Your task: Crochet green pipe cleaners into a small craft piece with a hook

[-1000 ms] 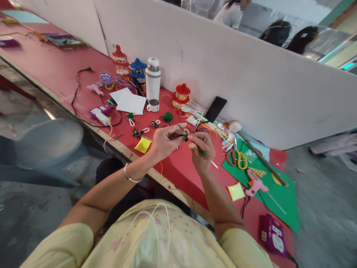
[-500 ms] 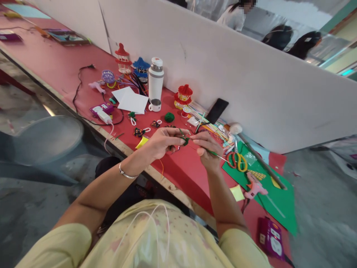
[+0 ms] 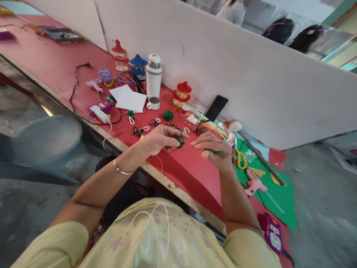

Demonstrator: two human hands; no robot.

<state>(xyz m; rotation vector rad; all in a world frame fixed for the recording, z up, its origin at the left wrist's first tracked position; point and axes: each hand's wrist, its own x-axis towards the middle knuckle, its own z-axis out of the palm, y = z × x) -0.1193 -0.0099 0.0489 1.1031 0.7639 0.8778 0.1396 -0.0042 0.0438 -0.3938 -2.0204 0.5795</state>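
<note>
Over the red table (image 3: 192, 175), my left hand (image 3: 161, 140) pinches a small dark green yarn piece (image 3: 180, 143), with a green strand looped round its fingers. To the right, my right hand (image 3: 213, 147) is closed on a thin crochet hook with a green handle (image 3: 220, 152). The hook's tip points toward the green piece, and a short gap separates the two hands. Behind them sits a ball of green yarn (image 3: 168, 115). Small dark knotted pieces with white beads (image 3: 137, 131) lie left of my left hand.
A white bottle (image 3: 153, 78) and cup (image 3: 153, 103) stand behind. A black phone (image 3: 217, 108) leans near the white partition (image 3: 251, 82). At right are scissors (image 3: 240, 160), a pink glue gun (image 3: 255, 184) and a green sheet (image 3: 281, 204). People are beyond the partition.
My right hand has moved right, away from my left hand, widening the gap. My left hand has shifted slightly left and down with the green piece. The view has shifted a little.
</note>
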